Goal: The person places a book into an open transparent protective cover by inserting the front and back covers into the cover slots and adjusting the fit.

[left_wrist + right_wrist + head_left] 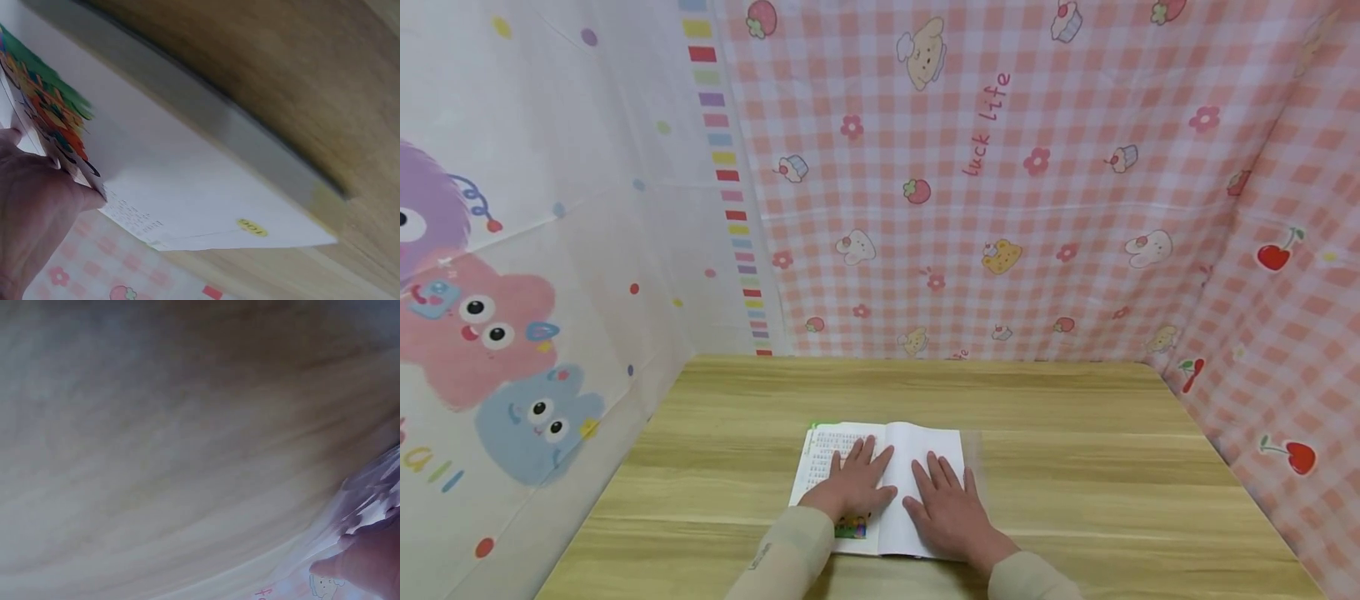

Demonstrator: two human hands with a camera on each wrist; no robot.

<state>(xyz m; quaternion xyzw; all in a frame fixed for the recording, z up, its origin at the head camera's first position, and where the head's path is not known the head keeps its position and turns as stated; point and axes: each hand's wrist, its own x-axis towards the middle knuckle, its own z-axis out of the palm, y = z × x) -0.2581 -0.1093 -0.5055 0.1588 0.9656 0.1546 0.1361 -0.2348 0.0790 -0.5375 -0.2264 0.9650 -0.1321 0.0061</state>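
An open book (917,443) lies on the wooden table, its left page printed with rows of text and a small colourful picture (852,527), its right page white. My left hand (853,483) rests on the left page, fingers spread, thumb toward the fold. On the right page my right hand (951,510) lies with straight fingers, covering part of the white paper. The left wrist view shows the thick page block from the side, a yellow page-number oval (252,227) and my left hand at the picture. Clear plastic (353,503) shows by my right hand (369,559) in the right wrist view.
The wood-grain table (1097,475) extends around the book on both sides and behind it. A pink checked cloth (970,217) hangs at the back and right, and a white cartoon-print cloth (617,208) hangs at the left.
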